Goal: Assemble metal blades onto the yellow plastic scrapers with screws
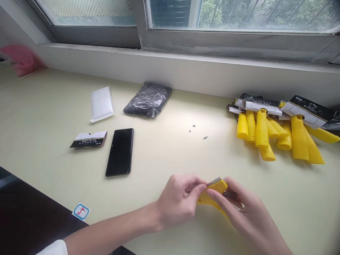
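A yellow scraper point(212, 196), low and right of centre in the frame, is pinched at its metal-edged head between both hands: left hand point(177, 202) thumb and forefinger closed on top, right hand point(244, 216) fingers wrapped beneath, apparently to steady it. More yellow scrapers point(278, 134) lie heaped at right; a black bag point(148, 100), contents unclear, and a phone point(120, 151) sit upper left on the table point(53, 117).

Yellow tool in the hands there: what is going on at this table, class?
A person holds a yellow plastic scraper between both hands just above the pale table. The left hand pinches its head, where a metal blade edge shows, while the right hand supports the handle. A pile of matching yellow scrapers with card sleeves lies to the right. A black phone, a bag of black parts and a few small screws lie beyond.
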Demonstrator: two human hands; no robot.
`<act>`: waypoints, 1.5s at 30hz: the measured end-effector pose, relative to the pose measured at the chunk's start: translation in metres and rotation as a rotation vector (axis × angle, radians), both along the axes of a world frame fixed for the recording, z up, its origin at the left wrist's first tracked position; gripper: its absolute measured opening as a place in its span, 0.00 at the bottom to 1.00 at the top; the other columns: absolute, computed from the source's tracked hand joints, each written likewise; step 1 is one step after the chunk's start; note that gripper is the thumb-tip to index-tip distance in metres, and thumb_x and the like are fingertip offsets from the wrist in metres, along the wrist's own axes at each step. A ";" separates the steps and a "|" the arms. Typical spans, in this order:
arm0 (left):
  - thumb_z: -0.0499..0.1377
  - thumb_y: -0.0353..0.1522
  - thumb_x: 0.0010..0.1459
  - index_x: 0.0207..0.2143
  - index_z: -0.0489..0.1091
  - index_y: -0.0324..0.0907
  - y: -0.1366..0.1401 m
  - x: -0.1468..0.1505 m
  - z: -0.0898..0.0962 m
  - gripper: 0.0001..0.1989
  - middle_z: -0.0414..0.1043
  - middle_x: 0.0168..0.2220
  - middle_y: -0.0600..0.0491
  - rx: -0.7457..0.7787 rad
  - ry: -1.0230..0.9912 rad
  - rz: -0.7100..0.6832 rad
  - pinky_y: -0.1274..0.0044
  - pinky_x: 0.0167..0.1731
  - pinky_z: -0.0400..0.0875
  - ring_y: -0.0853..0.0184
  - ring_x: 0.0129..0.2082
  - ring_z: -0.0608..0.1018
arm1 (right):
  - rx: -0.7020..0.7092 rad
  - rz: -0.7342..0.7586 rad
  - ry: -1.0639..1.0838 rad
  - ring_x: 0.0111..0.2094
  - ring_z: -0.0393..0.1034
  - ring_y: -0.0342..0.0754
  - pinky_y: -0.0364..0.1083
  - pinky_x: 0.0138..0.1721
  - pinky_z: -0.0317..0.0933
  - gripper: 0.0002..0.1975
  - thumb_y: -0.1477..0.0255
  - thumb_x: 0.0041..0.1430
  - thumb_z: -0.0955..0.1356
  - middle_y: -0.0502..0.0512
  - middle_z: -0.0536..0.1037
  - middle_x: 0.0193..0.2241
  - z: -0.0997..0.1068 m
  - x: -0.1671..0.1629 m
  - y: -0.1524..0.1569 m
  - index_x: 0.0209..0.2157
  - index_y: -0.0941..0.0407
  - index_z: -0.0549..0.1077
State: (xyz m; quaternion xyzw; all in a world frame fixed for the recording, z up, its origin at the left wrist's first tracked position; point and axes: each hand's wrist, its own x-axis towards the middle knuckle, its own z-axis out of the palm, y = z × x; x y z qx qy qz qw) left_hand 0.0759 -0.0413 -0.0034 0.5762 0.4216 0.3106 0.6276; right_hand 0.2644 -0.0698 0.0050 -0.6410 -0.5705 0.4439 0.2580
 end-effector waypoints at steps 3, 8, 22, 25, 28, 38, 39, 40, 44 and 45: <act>0.54 0.33 0.69 0.45 0.78 0.39 0.000 0.000 -0.001 0.14 0.79 0.34 0.48 0.011 0.027 -0.009 0.78 0.23 0.64 0.66 0.32 0.77 | 0.025 0.007 -0.003 0.25 0.55 0.42 0.41 0.26 0.49 0.24 0.48 0.65 0.66 0.46 0.62 0.23 -0.002 0.000 -0.001 0.30 0.54 0.67; 0.52 0.32 0.69 0.42 0.75 0.38 -0.001 0.000 -0.004 0.12 0.77 0.32 0.49 0.117 0.067 -0.018 0.77 0.26 0.63 0.68 0.29 0.74 | 0.059 0.001 -0.005 0.24 0.55 0.42 0.41 0.24 0.50 0.21 0.50 0.66 0.67 0.46 0.64 0.22 0.000 -0.002 -0.002 0.31 0.53 0.69; 0.52 0.44 0.70 0.47 0.73 0.37 0.008 -0.003 -0.003 0.21 0.77 0.39 0.42 -0.310 -0.263 -0.212 0.75 0.30 0.76 0.66 0.30 0.80 | -0.091 -0.072 0.091 0.31 0.65 0.43 0.39 0.32 0.57 0.21 0.48 0.65 0.66 0.47 0.72 0.28 0.019 0.003 0.001 0.35 0.53 0.71; 0.55 0.44 0.68 0.48 0.74 0.36 0.014 -0.004 -0.005 0.20 0.77 0.38 0.42 -0.473 -0.362 -0.321 0.75 0.28 0.78 0.68 0.25 0.80 | -0.176 -0.112 0.086 0.34 0.68 0.46 0.41 0.29 0.55 0.24 0.45 0.63 0.66 0.48 0.73 0.30 0.022 0.010 0.004 0.38 0.52 0.71; 0.58 0.44 0.67 0.46 0.74 0.35 0.016 -0.003 -0.009 0.19 0.77 0.36 0.43 -0.528 -0.415 -0.340 0.76 0.26 0.78 0.67 0.23 0.81 | -0.236 -0.121 0.097 0.36 0.69 0.48 0.42 0.31 0.56 0.25 0.43 0.63 0.66 0.48 0.74 0.32 0.021 0.014 0.006 0.40 0.52 0.72; 0.62 0.44 0.64 0.42 0.73 0.35 0.013 0.000 -0.014 0.19 0.75 0.30 0.48 -0.508 -0.413 -0.280 0.76 0.25 0.78 0.67 0.23 0.81 | -0.212 -0.065 0.109 0.31 0.63 0.44 0.40 0.29 0.55 0.25 0.43 0.63 0.66 0.48 0.73 0.28 0.011 0.015 0.006 0.39 0.52 0.73; 0.62 0.44 0.63 0.42 0.73 0.35 0.012 0.001 -0.015 0.19 0.75 0.30 0.48 -0.508 -0.410 -0.278 0.76 0.25 0.78 0.67 0.23 0.81 | -0.205 -0.053 0.117 0.30 0.63 0.44 0.40 0.29 0.56 0.25 0.43 0.62 0.66 0.48 0.73 0.28 0.009 0.015 0.007 0.38 0.52 0.73; 0.63 0.44 0.63 0.41 0.73 0.35 0.011 0.002 -0.016 0.19 0.75 0.30 0.48 -0.507 -0.407 -0.275 0.77 0.26 0.78 0.68 0.23 0.81 | -0.196 -0.044 0.125 0.29 0.63 0.44 0.40 0.29 0.57 0.26 0.43 0.62 0.66 0.48 0.73 0.27 0.009 0.014 0.007 0.37 0.53 0.73; 0.63 0.47 0.61 0.40 0.72 0.35 0.009 0.004 -0.020 0.21 0.76 0.31 0.48 -0.504 -0.364 -0.250 0.78 0.24 0.76 0.69 0.21 0.80 | -0.146 -0.044 0.117 0.29 0.65 0.44 0.39 0.31 0.59 0.25 0.44 0.65 0.65 0.47 0.72 0.25 0.009 0.001 0.006 0.32 0.54 0.72; 0.64 0.47 0.60 0.39 0.72 0.35 0.009 0.004 -0.021 0.22 0.76 0.31 0.48 -0.504 -0.349 -0.241 0.78 0.23 0.75 0.69 0.21 0.80 | -0.130 -0.049 0.102 0.30 0.66 0.44 0.39 0.32 0.60 0.26 0.45 0.65 0.64 0.47 0.72 0.25 0.010 -0.003 0.006 0.32 0.54 0.71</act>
